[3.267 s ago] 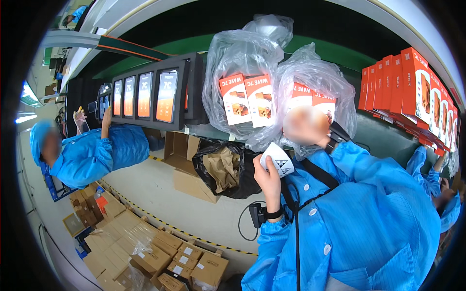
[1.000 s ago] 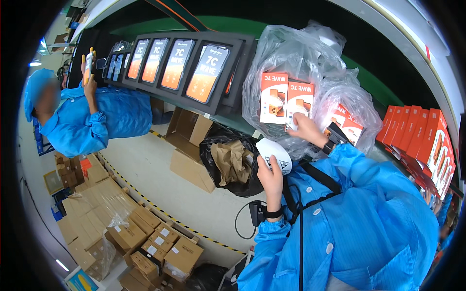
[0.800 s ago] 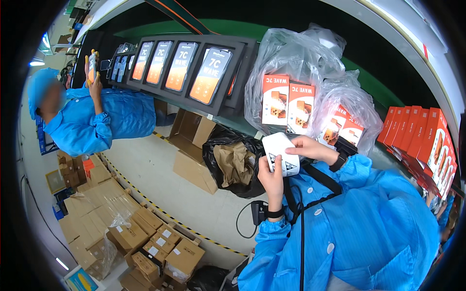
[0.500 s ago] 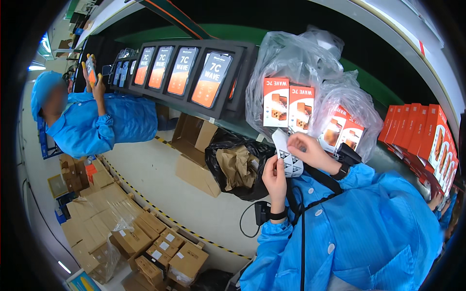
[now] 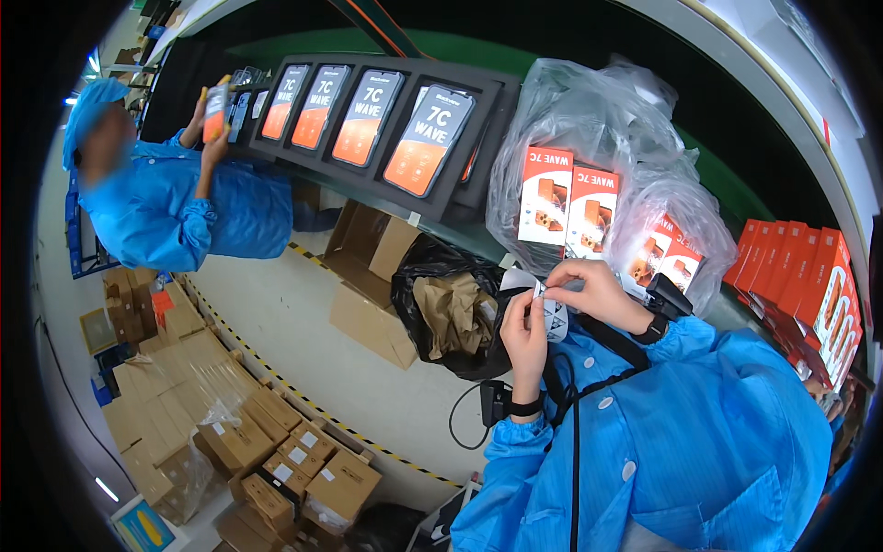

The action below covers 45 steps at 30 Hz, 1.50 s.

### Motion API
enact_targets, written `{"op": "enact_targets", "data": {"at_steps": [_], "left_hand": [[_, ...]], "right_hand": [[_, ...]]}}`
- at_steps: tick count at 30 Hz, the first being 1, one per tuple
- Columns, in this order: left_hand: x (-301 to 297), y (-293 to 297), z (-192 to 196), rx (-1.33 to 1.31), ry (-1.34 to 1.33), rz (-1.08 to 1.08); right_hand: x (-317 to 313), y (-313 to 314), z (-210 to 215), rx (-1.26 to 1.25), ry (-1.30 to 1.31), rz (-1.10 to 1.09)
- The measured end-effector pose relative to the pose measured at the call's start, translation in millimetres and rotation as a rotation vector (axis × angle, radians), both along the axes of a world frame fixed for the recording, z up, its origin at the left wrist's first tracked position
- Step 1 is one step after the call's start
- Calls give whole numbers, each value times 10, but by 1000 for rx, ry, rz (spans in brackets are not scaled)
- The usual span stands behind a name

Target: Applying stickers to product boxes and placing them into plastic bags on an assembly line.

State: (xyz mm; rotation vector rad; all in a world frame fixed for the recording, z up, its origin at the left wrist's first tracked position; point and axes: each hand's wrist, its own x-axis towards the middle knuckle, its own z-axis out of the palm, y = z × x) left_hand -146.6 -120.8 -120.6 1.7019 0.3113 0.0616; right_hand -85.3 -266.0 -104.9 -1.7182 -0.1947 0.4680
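Observation:
A white strip of stickers with small dark triangular marks (image 5: 556, 322) bends between my hands, in front of my chest. My left hand (image 5: 526, 340) pinches its edge between thumb and fingers. From the right, my right hand (image 5: 596, 293) reaches over with thumb and fingertips together at the strip's upper part; whether a sticker is lifted there is too small to tell. The strip's pale loose end (image 5: 518, 280) sticks out past my left fingertips. Just beyond my hands, red and white phone boxes (image 5: 591, 210) lie in a clear plastic bag (image 5: 561, 110) on the bench.
A black foam tray (image 5: 375, 180) holds several phones (image 5: 430, 138). Red boxes (image 5: 809, 285) stand stacked at right. Below the bench edge are a black-lined bin with brown paper (image 5: 451, 317) and an open carton (image 5: 368, 322). A co-worker in blue (image 5: 184, 202) holds a phone at left.
The sticker strip has turned and folded between my hands, its loose end swinging left. My right fingers have closed in beside my left fingertips. The co-worker's phone has moved right, and my view has shifted slightly.

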Motion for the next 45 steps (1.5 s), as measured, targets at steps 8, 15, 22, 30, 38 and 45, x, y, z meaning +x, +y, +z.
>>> {"op": "enact_targets", "data": {"at_steps": [8, 15, 22, 30, 38, 45], "left_hand": [[101, 281, -145, 548, 155, 83], [118, 472, -199, 513, 70, 193], [164, 436, -210, 490, 83, 168], [161, 412, -225, 499, 75, 149], [153, 429, -176, 512, 65, 152], [391, 469, -134, 155, 18, -43]], "right_hand": [[363, 147, -512, 24, 189, 23], [780, 138, -1424, -290, -65, 9], [778, 211, -1367, -376, -96, 5], [760, 223, -1361, -417, -105, -30], [710, 329, -1366, -466, -253, -82], [646, 3, -1426, -366, -160, -200]]}}
